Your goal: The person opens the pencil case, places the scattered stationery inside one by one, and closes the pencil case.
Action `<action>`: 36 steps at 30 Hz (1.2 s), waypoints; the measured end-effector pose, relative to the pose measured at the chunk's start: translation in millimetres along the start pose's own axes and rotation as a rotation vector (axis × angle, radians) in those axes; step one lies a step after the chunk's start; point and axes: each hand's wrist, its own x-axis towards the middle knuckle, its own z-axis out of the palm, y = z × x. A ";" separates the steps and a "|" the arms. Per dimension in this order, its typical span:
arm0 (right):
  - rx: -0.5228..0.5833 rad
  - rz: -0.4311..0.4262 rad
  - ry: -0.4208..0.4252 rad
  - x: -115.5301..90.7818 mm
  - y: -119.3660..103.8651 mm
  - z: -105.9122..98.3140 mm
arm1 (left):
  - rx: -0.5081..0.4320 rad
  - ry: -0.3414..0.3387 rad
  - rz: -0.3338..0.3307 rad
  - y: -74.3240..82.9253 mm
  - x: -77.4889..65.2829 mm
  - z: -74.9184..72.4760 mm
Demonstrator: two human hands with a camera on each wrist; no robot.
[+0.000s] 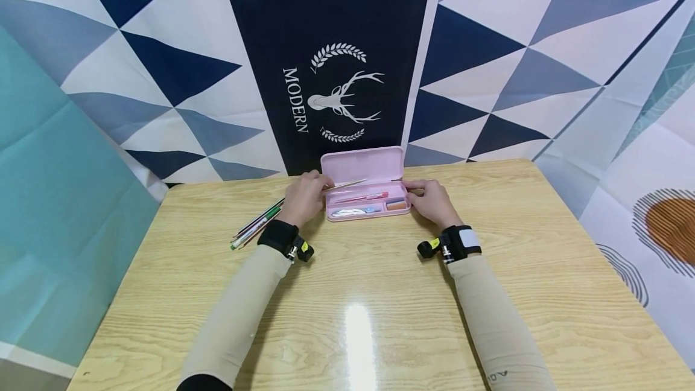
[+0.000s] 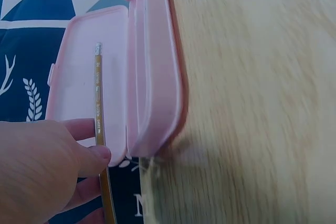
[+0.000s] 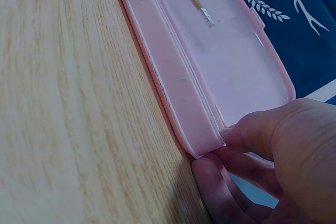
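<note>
A pink pencil case (image 1: 362, 165) stands at the back of the table with its lid raised. My left hand (image 1: 305, 197) is at its left end and pinches a pencil (image 2: 98, 93) between thumb and fingers. In the left wrist view the pencil's eraser end points across the inside of the lid. At the other end, my right hand (image 1: 432, 201) grips the case's corner, thumb on the rim and fingers against the outer wall. Inside the case lie a slim red pen (image 1: 361, 198), a brown-and-dark eraser (image 1: 396, 204) and a pale blue item (image 1: 355, 211).
Several pencils and pens (image 1: 256, 226) lie in a loose bundle on the wooden table (image 1: 402, 306), left of the case and beside my left wrist. A patterned cloth (image 1: 347, 47) hangs right behind the table's back edge.
</note>
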 end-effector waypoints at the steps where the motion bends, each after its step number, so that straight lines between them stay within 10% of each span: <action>1: -0.001 -0.001 -0.001 0.2 0.1 0.2 | -0.003 -0.004 -0.002 1.6 1.0 0.4; 36: 0.007 0.008 -0.004 2.1 0.4 -0.1 | -0.155 0.015 0.015 43.0 25.2 19.3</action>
